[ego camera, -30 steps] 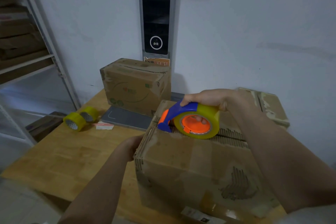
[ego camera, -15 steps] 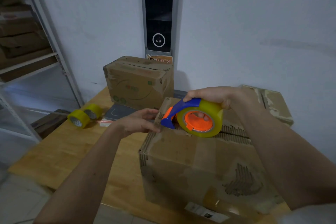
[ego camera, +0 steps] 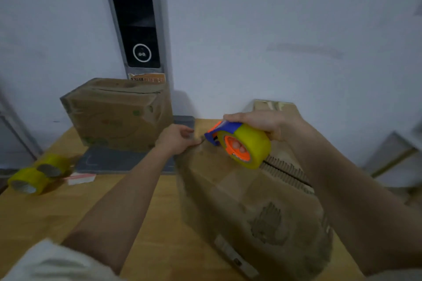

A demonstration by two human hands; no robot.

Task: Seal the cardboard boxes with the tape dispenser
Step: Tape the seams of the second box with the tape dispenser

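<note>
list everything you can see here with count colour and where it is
cardboard boxes: 3, brown; near box under the hands, second box at the back left against the wall, third box behind the right arm
tape dispenser: 1, blue and orange with a yellow roll, on top of the near box
spare tape rolls: 2, yellow, left on the table
grey slab: 1, under the second box
table: 1, light wood
wall panel: 1, black, grey frame
left hand: at the near box's top far corner
right hand: grips the tape dispenser

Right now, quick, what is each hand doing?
Left hand: fingers curled, pinching at the box top corner.
Right hand: holding the tape dispenser.
</note>
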